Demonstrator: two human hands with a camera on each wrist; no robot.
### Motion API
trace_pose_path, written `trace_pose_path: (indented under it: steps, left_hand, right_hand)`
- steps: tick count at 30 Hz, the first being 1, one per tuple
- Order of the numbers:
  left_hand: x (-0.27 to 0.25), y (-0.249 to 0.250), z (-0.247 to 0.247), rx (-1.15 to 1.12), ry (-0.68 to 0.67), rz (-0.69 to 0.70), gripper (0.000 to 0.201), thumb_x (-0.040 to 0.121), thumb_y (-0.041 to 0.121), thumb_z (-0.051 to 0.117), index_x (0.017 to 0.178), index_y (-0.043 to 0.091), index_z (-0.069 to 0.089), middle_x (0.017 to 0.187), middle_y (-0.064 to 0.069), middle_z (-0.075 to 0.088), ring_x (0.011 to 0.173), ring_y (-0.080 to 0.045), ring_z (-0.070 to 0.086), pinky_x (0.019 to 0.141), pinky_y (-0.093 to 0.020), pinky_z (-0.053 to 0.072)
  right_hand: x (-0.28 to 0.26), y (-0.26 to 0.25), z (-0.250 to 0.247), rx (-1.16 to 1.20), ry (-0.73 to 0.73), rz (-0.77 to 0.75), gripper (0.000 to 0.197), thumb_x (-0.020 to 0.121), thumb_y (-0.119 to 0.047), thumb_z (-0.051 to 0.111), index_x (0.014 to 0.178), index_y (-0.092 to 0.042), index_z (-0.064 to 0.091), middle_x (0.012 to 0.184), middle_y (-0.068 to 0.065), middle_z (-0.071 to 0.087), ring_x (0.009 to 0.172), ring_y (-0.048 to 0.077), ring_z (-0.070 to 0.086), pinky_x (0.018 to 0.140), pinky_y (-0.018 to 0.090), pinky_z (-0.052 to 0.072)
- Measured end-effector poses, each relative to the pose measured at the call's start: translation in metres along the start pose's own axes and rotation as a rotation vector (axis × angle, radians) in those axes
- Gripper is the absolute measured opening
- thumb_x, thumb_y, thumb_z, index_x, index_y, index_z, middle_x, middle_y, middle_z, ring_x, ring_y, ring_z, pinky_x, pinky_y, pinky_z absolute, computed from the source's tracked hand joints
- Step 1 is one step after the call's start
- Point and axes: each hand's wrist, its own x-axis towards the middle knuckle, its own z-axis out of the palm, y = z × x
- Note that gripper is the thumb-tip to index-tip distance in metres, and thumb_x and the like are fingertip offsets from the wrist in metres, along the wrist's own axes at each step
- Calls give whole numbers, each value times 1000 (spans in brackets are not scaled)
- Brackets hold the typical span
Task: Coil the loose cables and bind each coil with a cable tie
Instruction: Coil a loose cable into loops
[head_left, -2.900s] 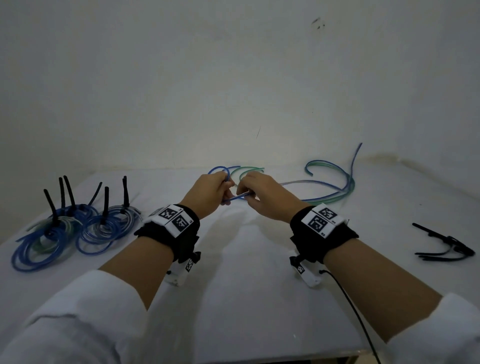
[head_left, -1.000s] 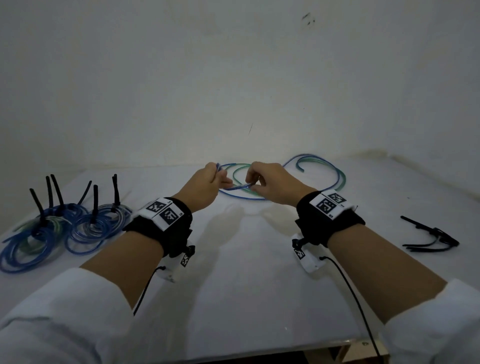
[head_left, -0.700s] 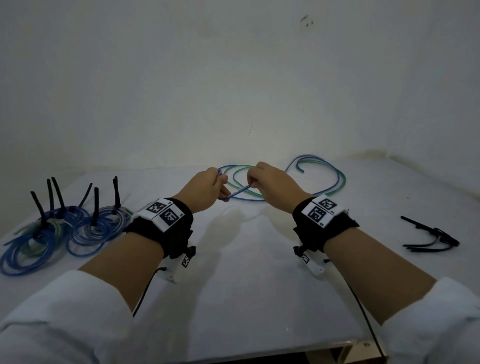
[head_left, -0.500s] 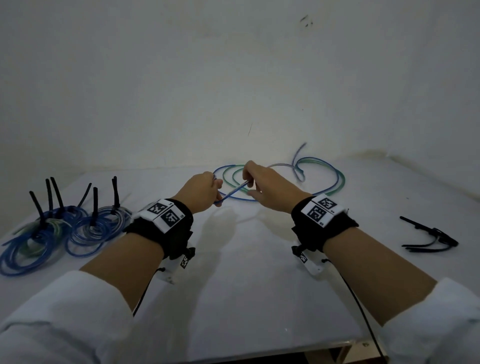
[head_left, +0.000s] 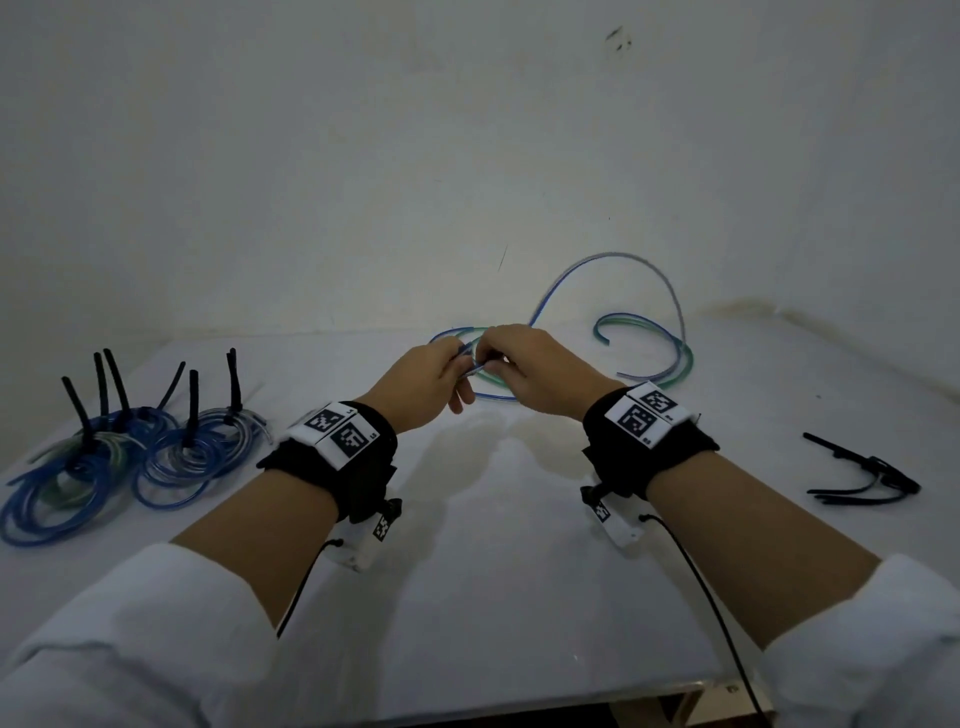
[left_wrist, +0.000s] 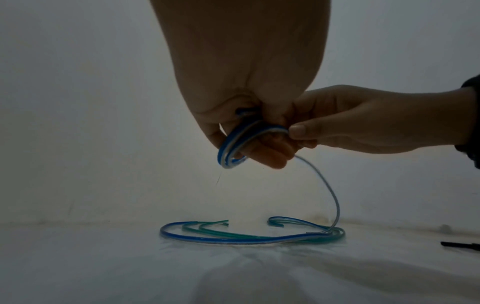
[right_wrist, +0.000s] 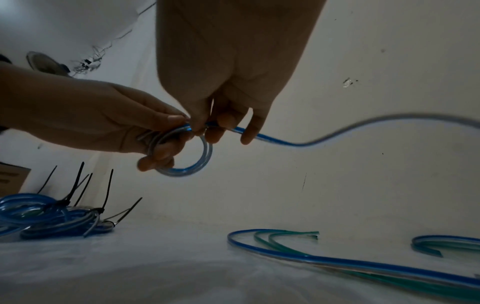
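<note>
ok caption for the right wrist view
Both hands, left and right, wind a small blue cable coil above the table.

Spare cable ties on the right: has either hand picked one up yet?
No: the spare cable ties lie untouched on the table.

Frame left: bound blue cable coils (head_left: 119, 457) on white table (head_left: 493, 597).
Centre back: loose blue and green cables (head_left: 660, 358).
Right edge: seemingly spare black cable ties (head_left: 862, 475).

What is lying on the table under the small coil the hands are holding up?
Under the blue coil, held by left hand and right hand, loose blue and green cables lie on the table. In the head view the hands cover part of them.
</note>
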Motion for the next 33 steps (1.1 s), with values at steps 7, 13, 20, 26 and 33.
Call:
trace_pose_path:
  steps: [7, 13, 20, 26, 33]
  left_hand:
    - [1, -2, -1, -151, 20, -54, 28, 100, 21, 35, 78, 13, 50, 63, 1, 57, 46, -7, 49, 58, -19, 40]
    - [-2, 2, 1, -466, 21, -88, 34, 101, 14, 32, 77, 14, 55, 52, 10, 58, 46, 2, 50, 51, -9, 42]
    - [0, 4, 0, -649, 4, -136, 27, 102, 18, 30, 94, 6, 53, 57, 4, 52, 48, -6, 46, 65, -26, 47]
    - [1, 2, -4, -680, 62, -186, 33, 102, 17, 29, 78, 10, 51, 62, -1, 27, 47, -8, 28, 58, -26, 29]
    - [-2, 7, -1, -729, -59, -192, 34, 102, 21, 29, 84, 10, 56, 58, 4, 38, 52, -11, 35, 60, -23, 39]
  right_hand:
    - [1, 8, -2, -14, 15, 107, 4, 86, -6, 59, 89, -2, 59, 83, 6, 54, 74, 15, 44, 67, 21, 29]
    - [5, 3, -3, -40, 95, 38, 12, 87, -7, 58, 92, 0, 66, 83, 13, 65, 73, 19, 52, 67, 23, 33]
    - [6, -5, 0, -124, 188, 21, 19, 89, -21, 60, 97, -4, 65, 81, 10, 67, 76, 24, 55, 67, 35, 42]
    - [-1, 3, -2, -83, 160, 154, 13, 87, -15, 60, 95, -6, 54, 84, 10, 66, 78, 29, 58, 70, 42, 48]
    - [-1, 7, -2, -87, 171, 198, 9, 89, -16, 58, 95, -9, 59, 88, 9, 66, 84, 25, 57, 72, 39, 47]
